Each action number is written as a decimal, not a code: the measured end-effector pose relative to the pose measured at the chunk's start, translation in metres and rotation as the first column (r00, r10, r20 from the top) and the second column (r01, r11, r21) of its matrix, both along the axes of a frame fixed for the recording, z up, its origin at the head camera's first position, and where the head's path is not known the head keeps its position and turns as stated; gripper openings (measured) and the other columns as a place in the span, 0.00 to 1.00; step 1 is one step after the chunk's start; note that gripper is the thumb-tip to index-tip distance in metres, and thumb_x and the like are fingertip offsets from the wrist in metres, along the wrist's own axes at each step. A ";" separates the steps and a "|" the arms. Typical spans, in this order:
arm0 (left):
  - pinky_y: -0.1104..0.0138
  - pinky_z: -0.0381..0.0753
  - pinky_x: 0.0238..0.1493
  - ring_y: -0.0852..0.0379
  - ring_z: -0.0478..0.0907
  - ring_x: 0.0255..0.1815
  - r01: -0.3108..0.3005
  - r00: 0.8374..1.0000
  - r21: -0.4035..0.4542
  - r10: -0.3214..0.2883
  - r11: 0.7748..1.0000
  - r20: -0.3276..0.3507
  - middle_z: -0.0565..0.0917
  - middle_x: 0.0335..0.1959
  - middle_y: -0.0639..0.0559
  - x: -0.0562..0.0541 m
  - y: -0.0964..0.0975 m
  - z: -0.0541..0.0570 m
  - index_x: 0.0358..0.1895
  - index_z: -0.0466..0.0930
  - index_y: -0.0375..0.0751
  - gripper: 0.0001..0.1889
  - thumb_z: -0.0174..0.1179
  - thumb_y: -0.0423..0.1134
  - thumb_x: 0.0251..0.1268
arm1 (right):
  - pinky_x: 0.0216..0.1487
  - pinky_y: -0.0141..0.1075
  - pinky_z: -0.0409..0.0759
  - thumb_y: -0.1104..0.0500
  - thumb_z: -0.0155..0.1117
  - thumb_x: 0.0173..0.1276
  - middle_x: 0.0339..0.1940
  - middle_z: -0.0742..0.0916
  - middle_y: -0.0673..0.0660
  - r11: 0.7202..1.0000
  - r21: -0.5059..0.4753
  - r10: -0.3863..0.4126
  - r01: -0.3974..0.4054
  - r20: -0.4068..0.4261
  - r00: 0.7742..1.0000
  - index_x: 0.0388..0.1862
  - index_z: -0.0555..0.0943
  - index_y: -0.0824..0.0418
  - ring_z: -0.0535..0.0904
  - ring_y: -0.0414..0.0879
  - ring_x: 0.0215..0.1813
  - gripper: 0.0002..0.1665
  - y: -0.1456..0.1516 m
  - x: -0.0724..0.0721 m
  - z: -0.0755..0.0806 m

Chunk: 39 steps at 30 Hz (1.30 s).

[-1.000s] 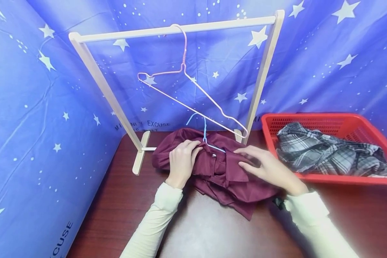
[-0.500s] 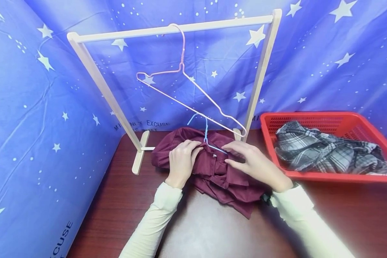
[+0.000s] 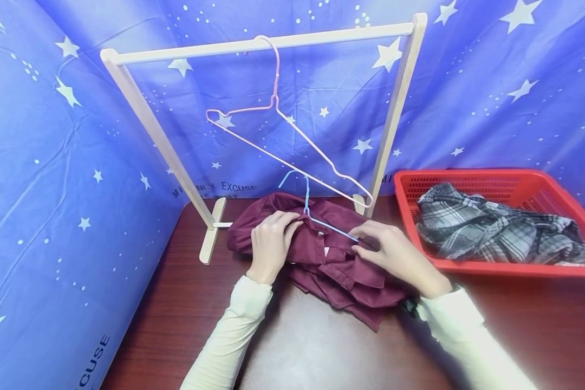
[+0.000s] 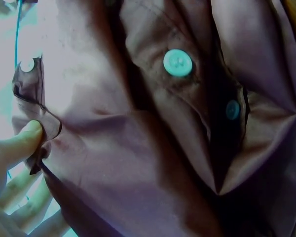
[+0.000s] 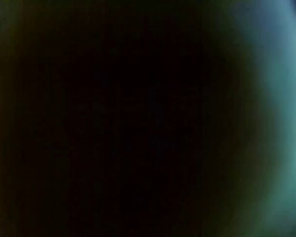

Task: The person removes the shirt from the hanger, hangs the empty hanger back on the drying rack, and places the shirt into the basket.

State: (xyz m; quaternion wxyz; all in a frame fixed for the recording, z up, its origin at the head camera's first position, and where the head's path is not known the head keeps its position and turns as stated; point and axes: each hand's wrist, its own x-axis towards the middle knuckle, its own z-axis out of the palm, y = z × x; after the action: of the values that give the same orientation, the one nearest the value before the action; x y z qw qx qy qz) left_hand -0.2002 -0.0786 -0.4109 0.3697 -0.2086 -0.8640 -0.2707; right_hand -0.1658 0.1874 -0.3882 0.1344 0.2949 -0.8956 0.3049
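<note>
A maroon buttoned shirt (image 3: 304, 249) lies bunched on the table, with a blue wire hanger (image 3: 307, 192) partly inside its neck. The hanger's hook stands up out of the collar; its left arm is hidden by cloth. At the left of the collar my left hand (image 3: 270, 241) pinches the fabric, the thumb (image 4: 27, 140) pressing on the cloth edge in the left wrist view. My right hand (image 3: 395, 254) pinches the hanger's right arm between thumb and fingers, over the open collar. Dark blur fills the right wrist view.
Behind the shirt stands a wooden rack (image 3: 317, 39), a pink hanger (image 3: 322, 151) hooked on its bar. To the right, a red basket (image 3: 512, 268) holds a grey plaid garment (image 3: 497, 227). A blue starred curtain (image 3: 68, 189) surrounds the brown table (image 3: 170, 319).
My right hand has gone from the right collar flap to the hanger's arm. The hanger has shifted slightly left, and more of its right arm shows. My left hand stays at the collar.
</note>
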 end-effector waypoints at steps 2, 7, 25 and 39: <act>0.59 0.81 0.33 0.55 0.86 0.36 -0.001 1.000 0.005 0.001 1.000 -0.002 0.88 0.34 0.56 0.000 -0.002 0.000 0.40 0.89 0.47 0.07 0.66 0.43 0.64 | 0.50 0.44 0.82 0.62 0.75 0.58 0.40 0.89 0.50 1.000 0.008 -0.007 0.007 0.009 1.000 0.45 0.86 0.59 0.85 0.45 0.46 0.15 0.003 0.001 -0.001; 0.60 0.81 0.33 0.56 0.86 0.37 -0.006 1.000 0.022 0.007 1.000 -0.010 0.88 0.34 0.56 -0.001 -0.007 0.001 0.40 0.89 0.47 0.07 0.67 0.42 0.63 | 0.47 0.41 0.83 0.62 0.76 0.56 0.37 0.88 0.48 1.000 0.003 -0.003 0.003 -0.005 1.000 0.42 0.85 0.58 0.85 0.43 0.42 0.14 0.011 0.004 -0.004; 0.59 0.81 0.34 0.56 0.86 0.37 -0.023 1.000 0.018 0.023 1.000 0.009 0.88 0.35 0.56 -0.002 -0.018 -0.002 0.42 0.89 0.48 0.08 0.65 0.44 0.65 | 0.36 0.22 0.77 0.69 0.73 0.51 0.30 0.83 0.38 0.992 -0.019 0.125 -0.125 -0.042 0.991 0.33 0.82 0.49 0.78 0.33 0.32 0.17 0.034 0.012 -0.012; 0.59 0.81 0.35 0.54 0.86 0.38 -0.015 1.000 0.022 0.015 1.000 -0.010 0.88 0.35 0.55 -0.003 -0.023 -0.002 0.42 0.89 0.48 0.08 0.65 0.44 0.66 | 0.47 0.21 0.77 0.63 0.77 0.53 0.44 0.85 0.41 0.967 0.000 0.253 -0.253 0.024 0.967 0.49 0.85 0.50 0.80 0.34 0.42 0.22 0.045 0.017 -0.014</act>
State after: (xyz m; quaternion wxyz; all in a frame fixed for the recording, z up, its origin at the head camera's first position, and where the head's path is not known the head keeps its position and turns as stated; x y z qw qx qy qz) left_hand -0.2033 -0.1015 -0.4128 0.3781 -0.1995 -0.8607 -0.2765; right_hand -0.1483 0.2320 -0.4019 0.0831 0.4032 -0.8527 0.3217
